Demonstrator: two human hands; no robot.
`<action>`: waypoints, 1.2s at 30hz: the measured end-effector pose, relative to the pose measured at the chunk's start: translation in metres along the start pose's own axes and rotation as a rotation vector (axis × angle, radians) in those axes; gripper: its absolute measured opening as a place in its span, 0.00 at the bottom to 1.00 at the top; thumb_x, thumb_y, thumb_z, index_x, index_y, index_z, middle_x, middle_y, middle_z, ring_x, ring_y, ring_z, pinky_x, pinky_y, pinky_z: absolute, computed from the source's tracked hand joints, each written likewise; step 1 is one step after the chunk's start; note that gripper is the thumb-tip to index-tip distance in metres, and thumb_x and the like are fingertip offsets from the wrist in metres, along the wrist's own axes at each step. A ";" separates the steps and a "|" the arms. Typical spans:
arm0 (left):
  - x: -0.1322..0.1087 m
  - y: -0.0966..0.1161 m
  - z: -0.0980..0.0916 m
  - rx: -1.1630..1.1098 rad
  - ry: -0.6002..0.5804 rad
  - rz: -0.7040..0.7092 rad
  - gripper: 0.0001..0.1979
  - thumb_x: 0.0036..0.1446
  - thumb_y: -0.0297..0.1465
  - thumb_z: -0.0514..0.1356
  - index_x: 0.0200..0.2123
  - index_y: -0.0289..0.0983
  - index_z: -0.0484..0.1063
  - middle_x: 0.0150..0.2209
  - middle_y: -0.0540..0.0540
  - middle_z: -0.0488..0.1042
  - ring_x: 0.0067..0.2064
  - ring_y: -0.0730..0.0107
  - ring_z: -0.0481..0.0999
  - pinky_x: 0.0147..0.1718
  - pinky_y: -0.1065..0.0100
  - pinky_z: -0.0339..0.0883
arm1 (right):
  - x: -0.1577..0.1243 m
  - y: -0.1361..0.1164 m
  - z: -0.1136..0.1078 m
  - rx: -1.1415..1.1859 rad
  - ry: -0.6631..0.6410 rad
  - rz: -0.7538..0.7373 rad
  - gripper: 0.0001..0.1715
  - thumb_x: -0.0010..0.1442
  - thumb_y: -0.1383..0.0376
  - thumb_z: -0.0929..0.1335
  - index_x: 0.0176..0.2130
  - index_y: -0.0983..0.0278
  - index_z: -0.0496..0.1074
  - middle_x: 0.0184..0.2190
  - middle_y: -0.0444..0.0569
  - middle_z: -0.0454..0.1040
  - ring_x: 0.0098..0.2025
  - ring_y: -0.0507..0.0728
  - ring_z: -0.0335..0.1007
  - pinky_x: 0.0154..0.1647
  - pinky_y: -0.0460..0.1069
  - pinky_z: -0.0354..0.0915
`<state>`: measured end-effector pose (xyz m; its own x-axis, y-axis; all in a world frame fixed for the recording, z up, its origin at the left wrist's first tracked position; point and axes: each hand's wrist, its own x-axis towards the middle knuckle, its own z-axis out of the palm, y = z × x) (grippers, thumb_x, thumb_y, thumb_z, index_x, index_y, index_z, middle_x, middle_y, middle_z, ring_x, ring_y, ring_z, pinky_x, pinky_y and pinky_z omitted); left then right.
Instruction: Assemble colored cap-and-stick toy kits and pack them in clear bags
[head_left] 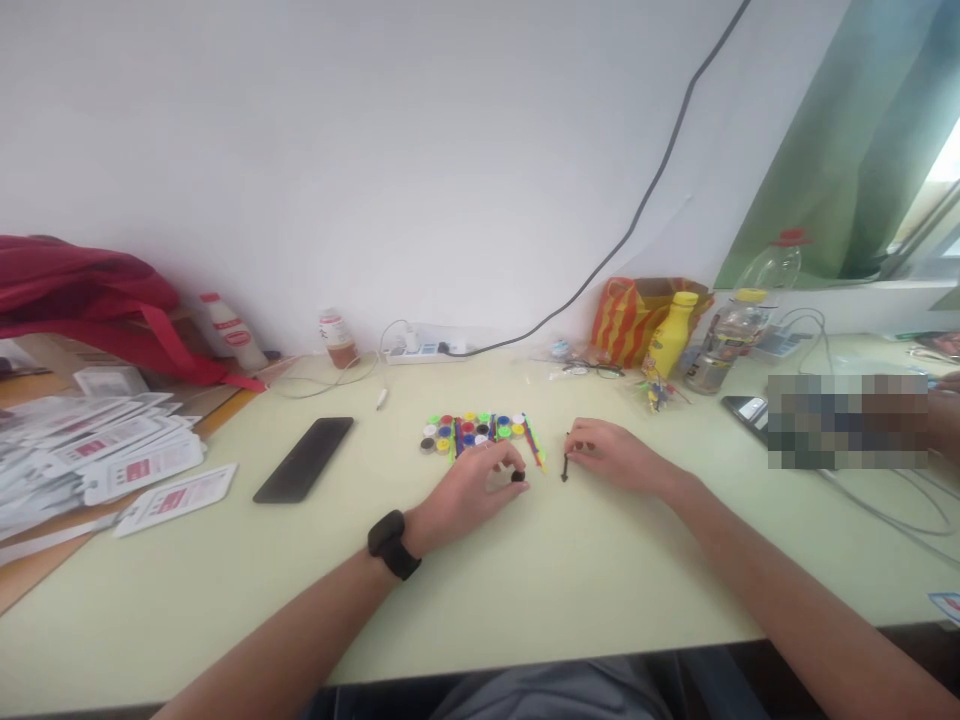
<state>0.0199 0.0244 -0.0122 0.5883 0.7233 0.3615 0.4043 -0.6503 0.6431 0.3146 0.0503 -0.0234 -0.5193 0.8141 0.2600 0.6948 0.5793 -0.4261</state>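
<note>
Black piece (518, 477) pinched in my left fingers (504, 494), dark stick (565, 465) pinched in my right fingers (589, 432), coloured discs (468, 428) and sticks (535, 445) left unpicked.

It seems an office or shared workroom: a desk (600, 590) along a plain wall (375, 180), power strip (426, 350) behind, badges (150, 465) (quite a heap) left of the strip, bottles (667, 340) either side.

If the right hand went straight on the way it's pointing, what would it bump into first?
Probably the slanting coloured sticks on the table, just left of the right hand and the dark stick it holds. The hand's height isn't clear, so it might pass over them.
</note>
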 end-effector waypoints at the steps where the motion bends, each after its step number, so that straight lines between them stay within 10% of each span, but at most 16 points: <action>1: 0.001 -0.001 0.002 -0.069 0.006 -0.024 0.07 0.63 0.33 0.65 0.44 0.41 0.74 0.42 0.47 0.77 0.42 0.64 0.75 0.44 0.61 0.73 | 0.000 0.001 -0.001 0.021 0.025 -0.032 0.06 0.66 0.66 0.66 0.37 0.59 0.74 0.39 0.49 0.77 0.45 0.60 0.72 0.46 0.54 0.66; 15: 0.008 -0.004 0.013 -0.544 0.171 -0.192 0.16 0.54 0.34 0.74 0.44 0.36 0.78 0.42 0.43 0.80 0.44 0.62 0.81 0.49 0.60 0.78 | 0.001 -0.049 -0.001 0.786 0.053 0.005 0.12 0.70 0.54 0.67 0.41 0.60 0.64 0.34 0.43 0.65 0.35 0.54 0.62 0.36 0.48 0.62; 36: 0.005 -0.001 0.014 -0.392 0.105 -0.002 0.12 0.66 0.35 0.65 0.50 0.38 0.79 0.49 0.40 0.80 0.49 0.60 0.80 0.51 0.59 0.77 | 0.006 -0.067 0.025 0.678 0.143 -0.034 0.12 0.71 0.54 0.65 0.44 0.60 0.71 0.39 0.48 0.75 0.41 0.56 0.71 0.44 0.51 0.68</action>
<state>0.0321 0.0254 -0.0209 0.5053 0.7572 0.4139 0.0961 -0.5260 0.8450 0.2523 0.0155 -0.0146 -0.4324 0.8202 0.3746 0.1904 0.4891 -0.8512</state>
